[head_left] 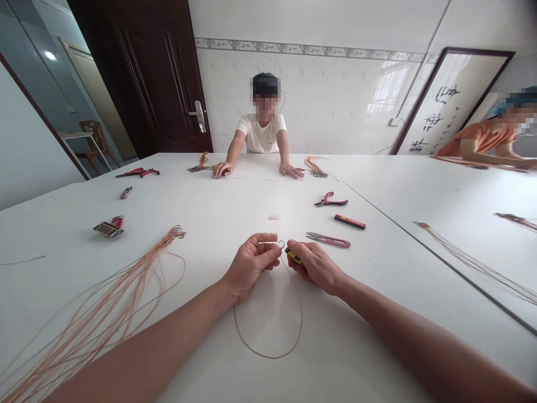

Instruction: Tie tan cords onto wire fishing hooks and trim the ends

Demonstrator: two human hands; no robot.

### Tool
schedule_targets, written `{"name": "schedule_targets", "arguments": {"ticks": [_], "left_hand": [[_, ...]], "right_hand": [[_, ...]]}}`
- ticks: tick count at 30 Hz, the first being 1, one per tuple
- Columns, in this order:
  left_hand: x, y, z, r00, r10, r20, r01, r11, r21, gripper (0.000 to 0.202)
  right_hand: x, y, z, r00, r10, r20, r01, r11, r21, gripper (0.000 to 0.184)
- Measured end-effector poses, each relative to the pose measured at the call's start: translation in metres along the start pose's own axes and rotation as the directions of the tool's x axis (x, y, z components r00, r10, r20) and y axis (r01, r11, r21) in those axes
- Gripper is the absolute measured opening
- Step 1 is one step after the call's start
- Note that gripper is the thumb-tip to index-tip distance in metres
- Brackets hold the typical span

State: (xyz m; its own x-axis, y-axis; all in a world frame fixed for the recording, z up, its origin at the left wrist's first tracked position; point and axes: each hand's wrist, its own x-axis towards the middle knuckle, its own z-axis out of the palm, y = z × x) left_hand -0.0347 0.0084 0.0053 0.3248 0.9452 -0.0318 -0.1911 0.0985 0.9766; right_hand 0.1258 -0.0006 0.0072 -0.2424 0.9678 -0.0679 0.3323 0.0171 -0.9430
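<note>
Pinched between the thumb and fingers of my left hand (257,258) is a small dark fish hook (281,244), its bend sticking out toward the right. A thin reddish line (301,313) runs from the hook and hangs in a wide loop over the white table. Just beside the hook, my right hand (314,262) is wrapped round a small yellow and black lighter (295,256). The lighter's dark top faces the hook, with a narrow gap between them. I cannot make out a flame. My fingers hide much of the lighter.
Thread snips (329,240), a red-and-black stick-shaped item (349,221) and pliers (331,200) lie beyond my right hand. A bundle of orange lines with hooks (168,240) spreads at left. Across the table (235,207) sits a person (264,131); another person (482,140) works far right.
</note>
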Motion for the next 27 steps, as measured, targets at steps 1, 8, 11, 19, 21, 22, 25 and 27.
{"name": "schedule_targets", "arguments": {"ticks": [1,8,11,19,21,22,25,27], "left_hand": [[0.0,0.0,0.0,1.0,-0.001,-0.001,0.001,1.0,0.001,0.03],[0.001,-0.001,-0.001,1.0,-0.006,-0.005,0.006,1.0,0.013,0.028],[0.001,-0.001,-0.001,1.0,-0.008,-0.002,0.008,1.0,0.013,0.028],[0.0,0.0,0.0,1.0,-0.013,-0.006,0.013,1.0,0.006,0.029],[0.0,0.0,0.0,1.0,-0.02,-0.013,0.02,1.0,0.007,0.028],[0.0,0.0,-0.001,1.0,-0.026,-0.017,0.026,1.0,0.007,0.028],[0.0,0.001,-0.001,0.999,-0.037,-0.022,0.038,0.999,0.01,0.027],[0.0,0.001,-0.001,0.999,-0.035,-0.017,0.035,0.999,0.025,0.026]], "right_hand": [[0.001,0.001,0.0,1.0,0.002,-0.005,-0.002,1.0,0.0,0.041],[0.004,0.002,0.002,1.0,-0.01,-0.019,0.009,0.998,-0.064,0.037],[0.004,0.001,0.002,1.0,-0.008,-0.029,0.005,0.997,-0.081,0.037],[0.003,0.002,0.005,0.997,-0.06,-0.043,0.055,0.994,-0.098,0.032],[0.003,0.003,0.005,0.997,-0.056,-0.052,0.051,0.995,-0.091,0.032],[0.003,0.003,0.005,0.997,-0.051,-0.058,0.046,0.995,-0.086,0.033],[0.005,0.004,0.0,0.991,-0.077,-0.109,0.061,0.988,-0.141,0.038],[0.007,0.004,-0.008,0.973,-0.15,-0.173,0.091,0.946,-0.313,0.041]]}}
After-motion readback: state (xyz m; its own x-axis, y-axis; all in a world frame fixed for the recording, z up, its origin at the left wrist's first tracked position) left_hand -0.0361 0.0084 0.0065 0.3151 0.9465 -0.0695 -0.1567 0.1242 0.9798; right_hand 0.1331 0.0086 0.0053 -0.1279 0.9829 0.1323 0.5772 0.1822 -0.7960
